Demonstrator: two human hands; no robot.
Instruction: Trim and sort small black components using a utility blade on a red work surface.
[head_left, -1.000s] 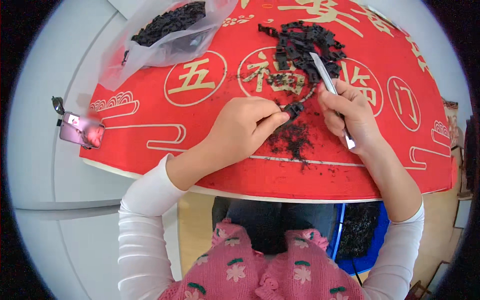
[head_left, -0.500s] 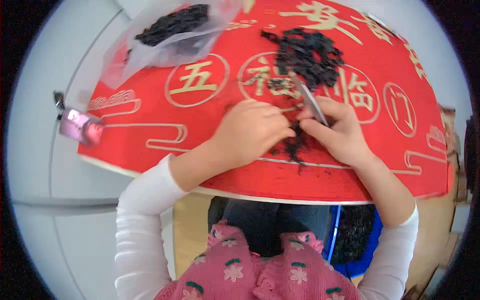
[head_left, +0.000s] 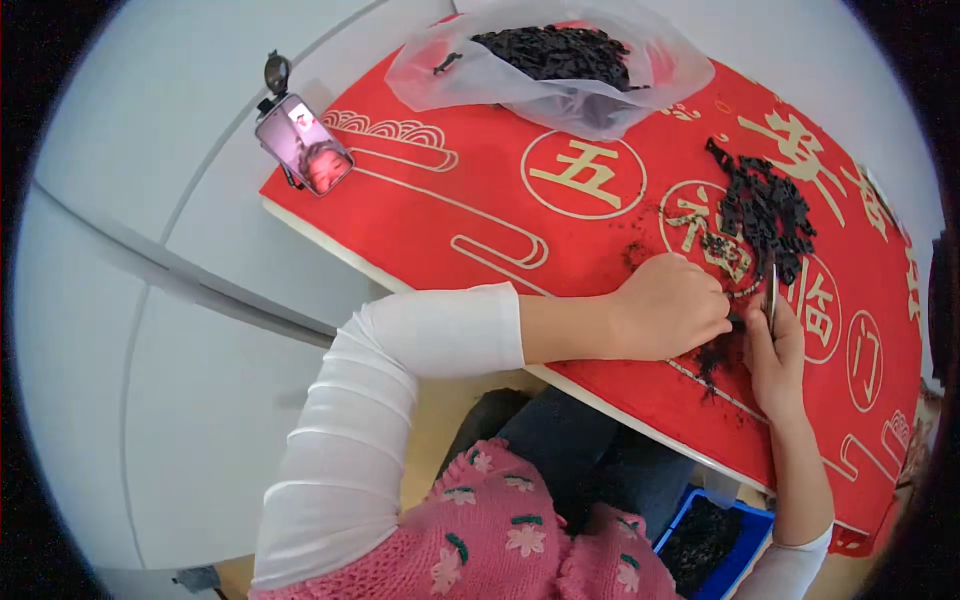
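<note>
My left hand (head_left: 672, 312) is closed, its fingertips pinched on a small black piece (head_left: 737, 322) that is mostly hidden between the two hands. Close beside it, my right hand (head_left: 778, 362) grips a thin silver metal tool (head_left: 771, 285), blade-like, pointing away from me; its exact kind is unclear. Just beyond the tool lies a pile of small black pieces (head_left: 768, 215) on the red table cover (head_left: 600, 260). Fine black scraps (head_left: 712, 362) are scattered beneath and between my hands.
At the far side, a translucent plastic bag (head_left: 430, 80) holds many more black pieces (head_left: 555, 55). A phone (head_left: 305, 145) with a lit pinkish screen stands at the table's left edge. Below the near edge is a blue bin (head_left: 757, 560) containing dark scraps.
My view has turned left, so the table, bag and pile sit farther right in the picture, and the phone shows more fully. Both hands remain close together, still holding their things.
</note>
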